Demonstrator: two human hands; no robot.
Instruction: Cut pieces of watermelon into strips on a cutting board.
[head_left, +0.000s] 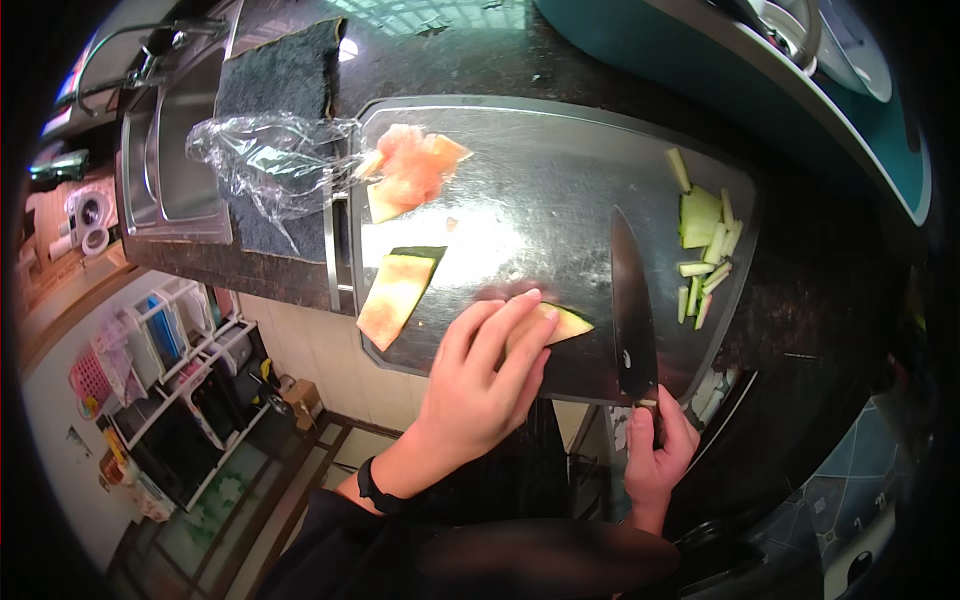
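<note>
On a large cutting board (540, 135), my left hand (495, 360) presses its fingertips on a piece of watermelon rind (570, 324), partly hidden beneath them. My right hand (660, 450) grips the handle of a kitchen knife (635, 315), whose dark blade lies over the board to the right of that piece. Another, larger rind piece (397, 292) lies at the board's left. Behind it is a pile of reddish melon flesh trimmings (416, 165). At the right edge lie cut green rind strips (715, 241) and a wider pale green piece (700, 217).
Crumpled clear plastic film (277, 154) overlaps the board's left edge and a dark towel (281, 82). A metal sink (187, 157) with a faucet (142, 75) is farther left. A teal shelf edge (675, 45) holding dishes curves along the upper right.
</note>
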